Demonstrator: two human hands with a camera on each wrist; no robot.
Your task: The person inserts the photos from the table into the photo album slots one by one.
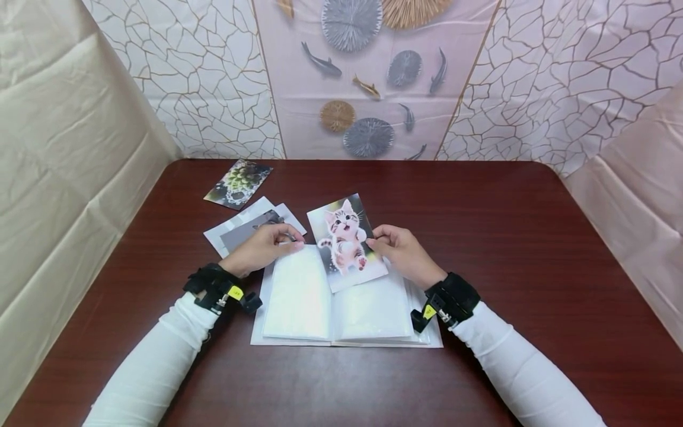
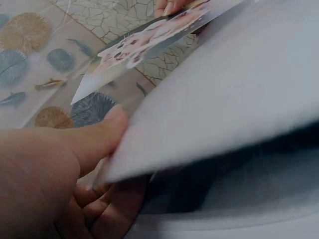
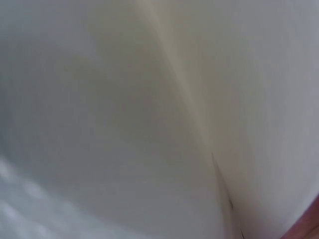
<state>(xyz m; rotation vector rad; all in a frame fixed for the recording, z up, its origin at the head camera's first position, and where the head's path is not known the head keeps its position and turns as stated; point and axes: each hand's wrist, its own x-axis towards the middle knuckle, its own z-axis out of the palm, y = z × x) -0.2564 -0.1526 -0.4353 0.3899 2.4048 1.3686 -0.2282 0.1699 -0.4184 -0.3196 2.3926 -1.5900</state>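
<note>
My left hand (image 1: 262, 249) had the top left corner of the album's left page (image 1: 299, 293) pinched, thumb on top, other fingers underneath; the left wrist view showed that page lifted, dark gap below it. My right hand (image 1: 407, 255) was grasping the kitten picture (image 1: 348, 240) by its right edge, thumb and fingers closed on it. Picture was face up, tilted, its top leaning left. Its lower part sat over the middle fold and the right page (image 1: 373, 314), its upper part stuck out past the album's far edge. Couldn't tell if its bottom corner touched the paper. Album (image 1: 435, 340) lay spread on the table (image 1: 533, 249) in front of me, both facing pages whitish. Just beyond it on the left: a grey photo (image 1: 235, 238) on top of some white sheets (image 1: 214, 235), partly behind my left hand. Farther off, near the table's far edge, a plant photo (image 1: 242, 181) lay apart from that pile. Right wrist view was no use for the grip: blurred white surfaces meeting at a crease, hand not identifiable. I had white sleeves (image 1: 155, 362) and a black strap on each wrist. Patterned cloth (image 1: 368, 77) hung behind the table.
</note>
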